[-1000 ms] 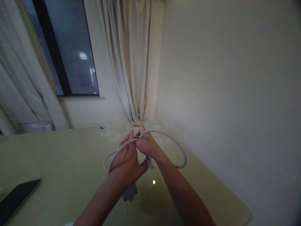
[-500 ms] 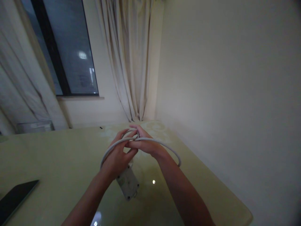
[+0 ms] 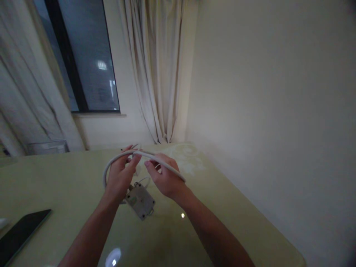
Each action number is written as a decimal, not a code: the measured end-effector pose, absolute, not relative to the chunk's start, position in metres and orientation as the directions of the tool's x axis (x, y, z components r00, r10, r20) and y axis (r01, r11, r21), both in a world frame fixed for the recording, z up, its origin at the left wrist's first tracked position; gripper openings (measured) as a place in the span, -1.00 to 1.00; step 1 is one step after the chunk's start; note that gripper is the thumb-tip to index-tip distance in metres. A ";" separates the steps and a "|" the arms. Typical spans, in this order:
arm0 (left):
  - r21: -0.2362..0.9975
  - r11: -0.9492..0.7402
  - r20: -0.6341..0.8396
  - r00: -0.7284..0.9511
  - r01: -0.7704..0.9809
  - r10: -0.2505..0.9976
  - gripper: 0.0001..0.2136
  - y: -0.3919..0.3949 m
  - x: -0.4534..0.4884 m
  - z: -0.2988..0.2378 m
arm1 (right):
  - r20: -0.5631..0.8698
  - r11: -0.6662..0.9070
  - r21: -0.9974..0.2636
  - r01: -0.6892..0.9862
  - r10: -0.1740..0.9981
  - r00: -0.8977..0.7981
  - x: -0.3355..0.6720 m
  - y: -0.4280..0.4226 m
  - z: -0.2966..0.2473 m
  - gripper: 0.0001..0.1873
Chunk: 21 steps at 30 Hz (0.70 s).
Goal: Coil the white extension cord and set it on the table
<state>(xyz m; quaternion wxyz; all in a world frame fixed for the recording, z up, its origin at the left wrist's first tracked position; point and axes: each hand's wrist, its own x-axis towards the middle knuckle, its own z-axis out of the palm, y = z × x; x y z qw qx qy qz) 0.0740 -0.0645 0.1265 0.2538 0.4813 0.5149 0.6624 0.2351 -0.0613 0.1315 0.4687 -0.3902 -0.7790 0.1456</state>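
Note:
A thick light-grey cable arches in a loop above the table. My left hand is closed on it, thumb pressed against the cable near the top of the arc. Close by on the right, my right hand is curled at the cable, thumb and fingers bent toward each other; the cable runs across its back to an end near the wrist. Below and between both hands is a small grey box with dark screws at its corners. A thin white lead curves up beside the box. How the cable joins the box is hidden.
The pale green glossy table runs to a wall on the right. A dark flat panel lies at its left edge, a white object beside it. Curtains and a window stand behind.
My hands, crossed close together before, have drawn apart, the left moving left. The cable loop has shifted left with them. The grey box shows more fully and sits further left and higher.

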 end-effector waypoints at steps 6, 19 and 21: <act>0.931 -0.276 0.183 -0.346 -0.240 0.920 -0.38 -0.068 0.089 0.129 | 0.577 0.701 -0.575 0.422 0.713 -0.397 0.230 -0.052 0.118 -0.65; 0.947 -0.126 0.121 -0.035 -0.294 0.992 -0.53 -0.074 0.087 0.130 | 0.551 0.666 -0.743 0.072 0.670 -0.497 0.251 -0.026 0.116 -0.63; 0.979 -0.137 0.135 -0.024 -0.148 0.991 -0.54 -0.077 0.082 0.131 | 0.575 0.702 -0.709 0.062 0.628 -0.524 0.258 -0.024 0.121 -0.66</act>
